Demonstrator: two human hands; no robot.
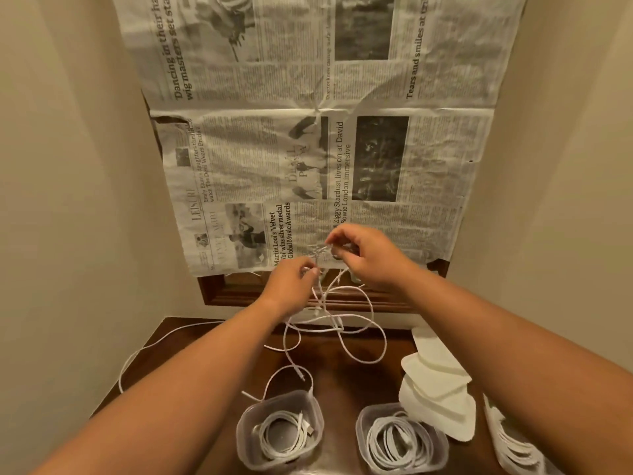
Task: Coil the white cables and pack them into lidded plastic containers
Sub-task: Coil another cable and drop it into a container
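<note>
Two pinch grips on white cable tangle [322, 305] above left container [244, 437]: left hand [294, 274], right hand [370, 255], fingers closed on strands. Likely light, limp, snag-prone; hold near plug end [300, 374].

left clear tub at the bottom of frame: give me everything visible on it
The left container is a clear plastic tub, squarish with rounded corners, standing upright on the dark wooden table with no lid on it. A coiled white cable lies inside, with a metal connector showing at its right side. A loose white cable hangs down to its far rim. Whether they touch is unclear.
</note>
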